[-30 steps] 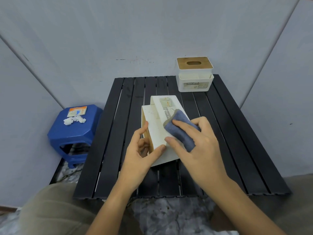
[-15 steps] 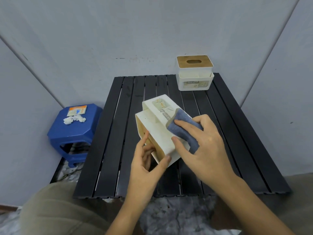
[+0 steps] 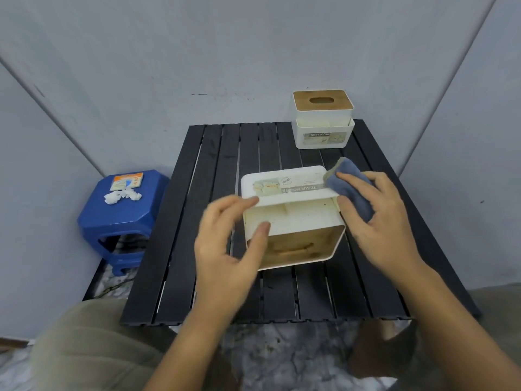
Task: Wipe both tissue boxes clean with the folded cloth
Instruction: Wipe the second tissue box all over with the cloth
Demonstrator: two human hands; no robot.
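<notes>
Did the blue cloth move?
Yes. The blue cloth in the right hand moved right and toward the far tissue box.

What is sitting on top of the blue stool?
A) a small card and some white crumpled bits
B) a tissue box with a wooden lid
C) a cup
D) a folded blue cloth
A: the blue stool has a small orange-and-white card and white crumpled bits on its seat; the cloth is in the right hand, and the wooden-lidded tissue box stands on the table.
</notes>
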